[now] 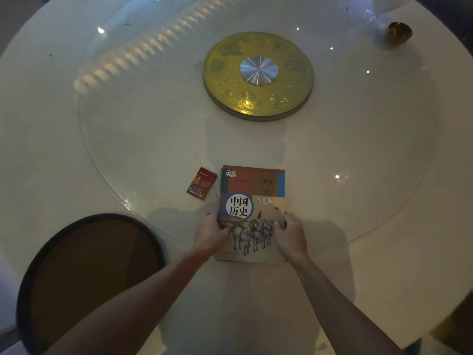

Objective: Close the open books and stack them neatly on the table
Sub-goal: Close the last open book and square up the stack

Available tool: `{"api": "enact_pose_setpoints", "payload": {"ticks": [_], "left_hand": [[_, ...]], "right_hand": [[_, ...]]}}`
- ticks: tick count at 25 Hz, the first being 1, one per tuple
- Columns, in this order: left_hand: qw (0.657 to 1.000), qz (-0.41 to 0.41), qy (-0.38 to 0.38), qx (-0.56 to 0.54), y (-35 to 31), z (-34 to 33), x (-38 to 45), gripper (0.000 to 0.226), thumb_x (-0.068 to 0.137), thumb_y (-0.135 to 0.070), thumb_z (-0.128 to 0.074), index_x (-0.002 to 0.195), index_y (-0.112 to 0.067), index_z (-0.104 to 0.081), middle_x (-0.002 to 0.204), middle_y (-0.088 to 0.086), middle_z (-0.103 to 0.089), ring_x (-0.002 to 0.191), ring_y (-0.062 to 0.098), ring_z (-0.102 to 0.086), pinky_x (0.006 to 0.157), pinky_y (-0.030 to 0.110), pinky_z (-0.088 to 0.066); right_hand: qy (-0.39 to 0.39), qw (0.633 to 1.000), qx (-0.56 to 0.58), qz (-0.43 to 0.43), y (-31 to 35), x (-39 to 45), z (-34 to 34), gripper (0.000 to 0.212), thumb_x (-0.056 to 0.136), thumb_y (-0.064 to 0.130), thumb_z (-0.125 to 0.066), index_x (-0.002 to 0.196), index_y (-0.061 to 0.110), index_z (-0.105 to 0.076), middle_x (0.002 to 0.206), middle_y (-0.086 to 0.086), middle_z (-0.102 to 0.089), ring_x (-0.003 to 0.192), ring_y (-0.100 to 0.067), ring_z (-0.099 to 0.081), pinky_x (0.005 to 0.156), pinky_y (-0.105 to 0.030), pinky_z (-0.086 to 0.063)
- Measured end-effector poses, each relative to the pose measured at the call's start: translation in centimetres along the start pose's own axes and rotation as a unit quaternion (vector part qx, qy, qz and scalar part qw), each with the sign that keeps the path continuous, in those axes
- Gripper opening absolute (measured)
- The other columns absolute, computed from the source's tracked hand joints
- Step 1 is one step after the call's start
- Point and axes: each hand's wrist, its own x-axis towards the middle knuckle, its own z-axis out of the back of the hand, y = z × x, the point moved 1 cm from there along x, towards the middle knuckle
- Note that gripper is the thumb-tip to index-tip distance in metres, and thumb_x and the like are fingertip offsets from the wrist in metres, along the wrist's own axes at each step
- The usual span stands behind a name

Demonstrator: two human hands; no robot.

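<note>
A closed history book (pixel 252 213) lies cover-up at lower centre of the pale worktop (pixel 358 175), long axis running up the frame, title upright; left hand (pixel 211 233) and right hand (pixel 290 234) clasp its side edges, fingers curled; a red packet (pixel 201 183) lies just left.

Both forearms were totally bare right up to the bottom edge of the shot, no sleeves showing at all, and the left hand (pixel 210 234) and right hand (pixel 290 235) were bare too, with no rings, watch or bands that I could make out in that dim light.
</note>
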Motion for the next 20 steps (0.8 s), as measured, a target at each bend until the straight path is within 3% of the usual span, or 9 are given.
{"api": "enact_pose_setpoints", "payload": {"ticks": [3, 5, 7, 8, 10, 12, 15, 18, 20], "left_hand": [[0.981, -0.127, -0.064, 0.135, -3.0, 1.4, 1.2, 0.071, 0.086, -0.027, -0.069, 0.150, -0.018, -0.040, 0.139, 0.011, -0.050, 0.128, 0.030, -0.048, 0.106, 0.047, -0.048], [0.955, -0.223, -0.066, 0.186, -7.1, 2.3, 2.7, 0.060, 0.093, -0.024, -0.062, 0.149, -0.012, -0.043, 0.144, 0.013, -0.050, 0.132, 0.030, -0.046, 0.111, 0.043, -0.042], [0.932, -0.281, -0.037, 0.226, -11.0, 2.7, 5.1, 0.054, 0.096, -0.024, -0.055, 0.147, -0.008, -0.045, 0.149, 0.014, -0.048, 0.136, 0.031, -0.045, 0.112, 0.043, -0.037], [0.923, -0.291, -0.023, 0.252, -12.5, 2.7, 6.5, 0.055, 0.096, -0.025, -0.054, 0.148, -0.006, -0.044, 0.152, 0.014, -0.046, 0.138, 0.031, -0.044, 0.113, 0.045, -0.036], [0.904, -0.287, 0.009, 0.316, -14.1, 2.4, 9.3, 0.056, 0.094, -0.028, -0.056, 0.144, -0.005, -0.048, 0.151, 0.016, -0.046, 0.137, 0.034, -0.044, 0.112, 0.048, -0.037], [0.890, -0.266, 0.058, 0.366, -14.5, 1.8, 11.3, 0.046, 0.094, -0.030, -0.057, 0.132, -0.005, -0.057, 0.141, 0.019, -0.051, 0.129, 0.037, -0.048, 0.107, 0.049, -0.040], [0.886, -0.258, 0.100, 0.372, -14.1, 1.1, 12.4, 0.034, 0.099, -0.028, -0.050, 0.117, -0.006, -0.068, 0.127, 0.017, -0.054, 0.118, 0.036, -0.048, 0.102, 0.047, -0.043], [0.893, -0.280, 0.091, 0.340, -13.3, 1.2, 12.2, 0.036, 0.103, -0.033, -0.049, 0.122, -0.008, -0.067, 0.123, 0.013, -0.054, 0.117, 0.031, -0.048, 0.100, 0.044, -0.042], [0.893, -0.287, 0.081, 0.336, -13.1, 1.2, 12.3, 0.037, 0.103, -0.034, -0.050, 0.126, -0.010, -0.066, 0.123, 0.012, -0.056, 0.117, 0.031, -0.049, 0.098, 0.043, -0.043]], "right_hand": [[-0.090, 0.987, 0.099, -0.091, 0.3, -3.7, 2.1, 0.030, 0.099, 0.022, -0.054, 0.126, 0.010, -0.061, 0.117, -0.009, -0.059, 0.109, -0.027, -0.058, 0.090, -0.037, -0.049], [-0.129, 0.940, 0.239, -0.209, -0.9, -8.1, 1.7, 0.016, 0.096, 0.010, -0.054, 0.109, 0.007, -0.062, 0.098, -0.011, -0.062, 0.094, -0.028, -0.059, 0.075, -0.035, -0.044], [-0.029, 0.856, 0.398, -0.329, -1.9, -12.0, -0.2, 0.014, 0.094, -0.002, -0.051, 0.089, 0.005, -0.063, 0.079, -0.015, -0.063, 0.079, -0.032, -0.059, 0.065, -0.036, -0.048], [0.041, 0.795, 0.470, -0.381, -2.0, -13.2, -1.2, 0.016, 0.094, -0.005, -0.049, 0.087, 0.002, -0.061, 0.079, -0.018, -0.064, 0.076, -0.033, -0.061, 0.063, -0.038, -0.054], [0.124, 0.700, 0.552, -0.435, -1.4, -14.0, -2.7, 0.012, 0.095, -0.007, -0.045, 0.094, -0.002, -0.056, 0.095, -0.025, -0.065, 0.083, -0.036, -0.064, 0.071, -0.042, -0.059], [0.146, 0.657, 0.596, -0.438, -0.1, -13.4, -3.4, 0.013, 0.096, -0.006, -0.043, 0.091, 0.000, -0.055, 0.102, -0.026, -0.061, 0.094, -0.038, -0.061, 0.085, -0.046, -0.055], [0.137, 0.646, 0.622, -0.421, 1.5, -11.7, -3.8, 0.019, 0.096, -0.003, -0.041, 0.085, 0.001, -0.057, 0.101, -0.022, -0.061, 0.100, -0.036, -0.059, 0.098, -0.047, -0.049], [0.139, 0.639, 0.633, -0.415, 2.5, -10.3, -3.6, 0.018, 0.093, -0.006, -0.043, 0.103, -0.002, -0.058, 0.116, -0.025, -0.063, 0.118, -0.041, -0.060, 0.108, -0.049, -0.046], [0.123, 0.622, 0.644, -0.428, 2.9, -9.6, -3.5, 0.020, 0.089, -0.009, -0.045, 0.105, -0.004, -0.058, 0.117, -0.027, -0.063, 0.118, -0.042, -0.061, 0.108, -0.049, -0.048]]}}
